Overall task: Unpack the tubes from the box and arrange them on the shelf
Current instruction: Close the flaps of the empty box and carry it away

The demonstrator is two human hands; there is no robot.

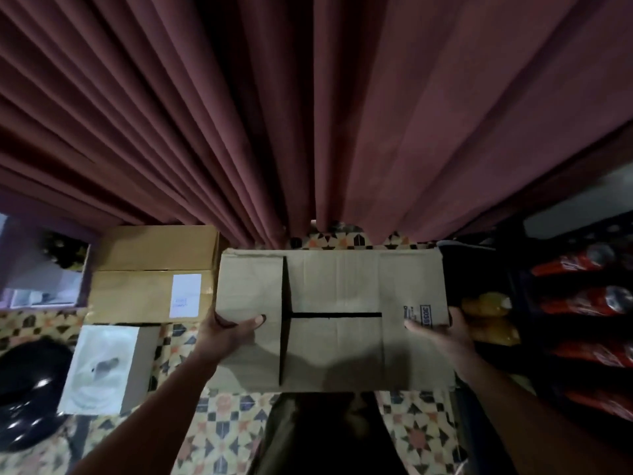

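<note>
A brown cardboard box (pixel 337 289) with its flaps shut is held up in front of me, above the patterned floor. My left hand (pixel 227 329) grips its left edge, thumb on top. My right hand (pixel 442 332) grips its right edge next to a printed label. The flaps meet in dark seams, and nothing inside the box shows. No tubes are visible outside the box. A dark rack (pixel 534 337) at the right holds red bottles (pixel 582 303).
A maroon curtain (pixel 308 114) hangs straight ahead. Two stacked cardboard boxes (pixel 144 293) and a white box (pixel 99 368) lie at the left, a dark round object (pixel 27 389) beyond them. Yellow bottles (pixel 486 303) sit beside the right hand. Patterned tiles (pixel 222 437) cover the floor.
</note>
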